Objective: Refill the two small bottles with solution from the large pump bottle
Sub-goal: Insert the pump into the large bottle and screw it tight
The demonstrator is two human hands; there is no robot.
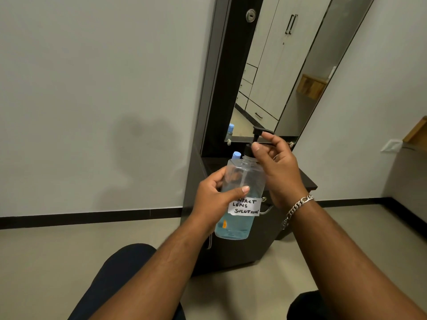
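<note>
The large clear pump bottle is held in mid-air in front of the dark dressing unit. It has a white label reading "contact lens solution" and blue liquid low in its base. My left hand grips its body from the left. My right hand pinches the black pump head at the bottle's neck. A small bottle with a blue cap stands on the unit's shelf just behind the big bottle, mostly hidden. Its reflection shows in the mirror. A second small bottle is not visible.
A dark dressing unit with a tall mirror stands against the grey wall, its shelf edge to the right of my hands. My knees in dark trousers sit at the bottom. Beige floor lies around the unit.
</note>
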